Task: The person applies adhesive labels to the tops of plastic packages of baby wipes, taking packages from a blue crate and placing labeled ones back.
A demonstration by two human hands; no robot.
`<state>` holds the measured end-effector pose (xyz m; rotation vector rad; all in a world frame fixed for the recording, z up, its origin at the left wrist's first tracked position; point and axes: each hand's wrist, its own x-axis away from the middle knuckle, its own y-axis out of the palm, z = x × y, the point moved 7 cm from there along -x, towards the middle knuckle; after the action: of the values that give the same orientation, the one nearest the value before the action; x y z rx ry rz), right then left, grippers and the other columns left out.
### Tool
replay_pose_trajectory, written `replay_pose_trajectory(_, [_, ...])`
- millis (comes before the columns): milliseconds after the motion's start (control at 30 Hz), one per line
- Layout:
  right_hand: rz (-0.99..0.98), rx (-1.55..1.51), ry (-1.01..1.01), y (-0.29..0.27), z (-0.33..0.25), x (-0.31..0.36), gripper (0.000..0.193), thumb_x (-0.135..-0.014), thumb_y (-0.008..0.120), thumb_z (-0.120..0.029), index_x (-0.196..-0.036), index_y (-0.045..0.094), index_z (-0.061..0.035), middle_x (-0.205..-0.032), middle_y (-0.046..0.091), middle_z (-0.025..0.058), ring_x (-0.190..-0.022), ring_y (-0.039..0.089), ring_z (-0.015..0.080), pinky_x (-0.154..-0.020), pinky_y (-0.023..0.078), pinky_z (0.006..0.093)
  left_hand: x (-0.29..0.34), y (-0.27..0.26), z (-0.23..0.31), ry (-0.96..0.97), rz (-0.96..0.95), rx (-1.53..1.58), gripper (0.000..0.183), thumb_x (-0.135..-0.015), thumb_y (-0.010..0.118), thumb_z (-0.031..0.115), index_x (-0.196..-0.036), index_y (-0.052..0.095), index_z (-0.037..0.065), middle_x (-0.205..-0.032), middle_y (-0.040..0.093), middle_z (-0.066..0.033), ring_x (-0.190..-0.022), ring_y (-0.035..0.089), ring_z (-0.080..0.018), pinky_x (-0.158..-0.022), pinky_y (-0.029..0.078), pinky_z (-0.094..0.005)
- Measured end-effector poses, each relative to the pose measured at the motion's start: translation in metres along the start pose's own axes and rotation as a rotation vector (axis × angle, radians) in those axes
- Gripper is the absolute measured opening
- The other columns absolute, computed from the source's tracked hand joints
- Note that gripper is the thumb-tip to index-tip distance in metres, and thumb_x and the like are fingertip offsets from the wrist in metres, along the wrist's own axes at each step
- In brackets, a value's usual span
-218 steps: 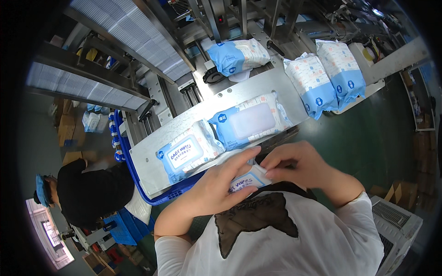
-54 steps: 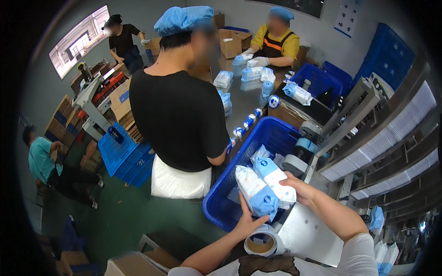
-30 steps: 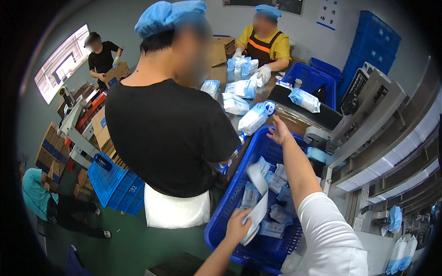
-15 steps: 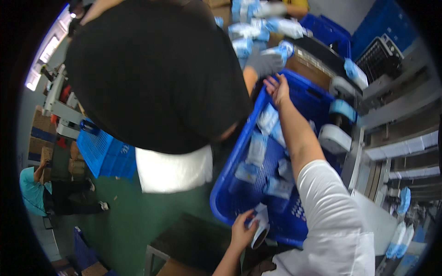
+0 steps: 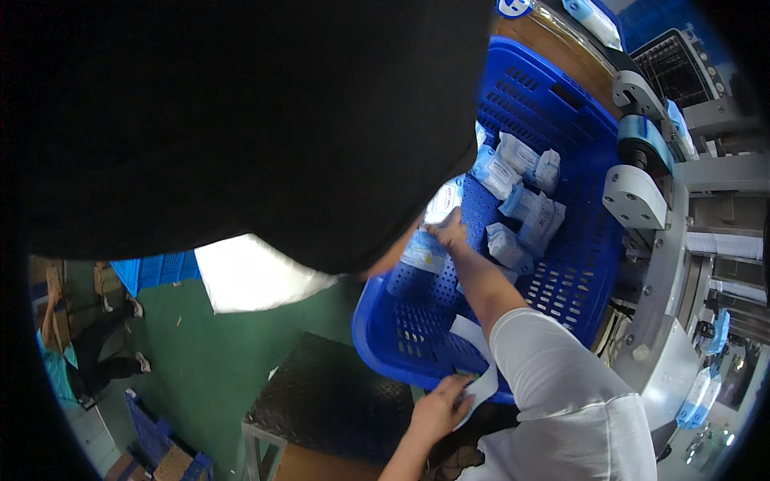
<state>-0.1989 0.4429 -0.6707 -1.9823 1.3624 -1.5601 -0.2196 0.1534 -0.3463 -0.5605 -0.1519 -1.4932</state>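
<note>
right hand gripping pale blue-white packet in blue crate, left hand pinching white strip

Blue-and-white soft packs lie loose in the blue crate, mostly against its far and right side. One more pack sits at the crate's left wall, right hand on it, fingers closed around its edge as far as the view shows. Left hand pinches a white paper strip at the crate's near rim. Similar packs at lower right and top edge, small, blurry.
</note>
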Motion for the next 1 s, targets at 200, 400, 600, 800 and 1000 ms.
replay_pose_trajectory(200, [0.075, -0.076, 0.338, -0.022, -0.018, 0.011, 0.124, -0.066, 0.082, -0.042, -0.147, -0.012, -0.0317, -0.144, 0.022, 0.0254, -0.131, 0.032, 0.0424, -0.106, 0.030, 0.0529, 0.004, 0.007, 0.003, 0.063, 0.048, -0.118, 0.022, -0.082, 0.068, 0.024, -0.099, 0.067, 0.011, -0.106, 0.064, -0.0017, -0.076, 0.067, -0.0249, -0.062, 0.055, -0.0345])
replay_pose_trajectory(400, [0.079, 0.181, 0.208, -0.082, -0.030, 0.036, 0.108, -0.064, 0.080, -0.041, -0.147, 0.013, -0.0188, -0.139, 0.035, 0.0225, -0.125, 0.041, 0.0421, -0.100, 0.041, 0.0465, 0.002, 0.009, -0.006, 0.072, 0.068, -0.090, 0.022, -0.081, 0.070, 0.027, -0.096, 0.069, 0.012, -0.104, 0.065, -0.0036, -0.082, 0.066, -0.0263, -0.065, 0.053, -0.0344])
replay_pose_trajectory(600, [-0.081, 0.185, 0.275, -0.130, -0.048, 0.065, 0.108, -0.056, 0.083, -0.047, -0.143, 0.027, -0.0182, -0.137, 0.039, 0.0208, -0.125, 0.042, 0.0376, -0.103, 0.040, 0.0423, 0.004, 0.009, 0.000, 0.078, 0.083, -0.097, 0.022, -0.082, 0.067, 0.024, -0.101, 0.067, 0.012, -0.107, 0.064, -0.0038, -0.081, 0.065, -0.0272, -0.067, 0.053, -0.0364])
replay_pose_trajectory(800, [-0.072, 0.100, 0.076, -0.107, 0.028, 0.044, 0.107, -0.062, 0.080, -0.045, -0.148, 0.019, -0.0245, -0.143, 0.030, 0.0241, -0.128, 0.040, 0.0390, -0.106, 0.036, 0.0425, 0.006, 0.012, 0.007, 0.108, 0.090, -0.141, 0.023, -0.079, 0.070, 0.023, -0.098, 0.068, 0.010, -0.106, 0.063, -0.0045, -0.079, 0.066, -0.0255, -0.067, 0.053, -0.0350])
replay_pose_trajectory(1000, [-0.120, 0.409, 0.217, -0.095, 0.139, 0.047, 0.093, -0.070, 0.074, -0.034, -0.146, 0.022, -0.0236, -0.147, 0.026, 0.0154, -0.134, 0.029, 0.0370, -0.109, 0.030, 0.0445, 0.001, 0.011, 0.006, 0.046, 0.075, -0.090, 0.024, -0.077, 0.073, 0.022, -0.096, 0.068, 0.009, -0.103, 0.065, -0.0060, -0.075, 0.067, -0.0248, -0.065, 0.054, -0.0328])
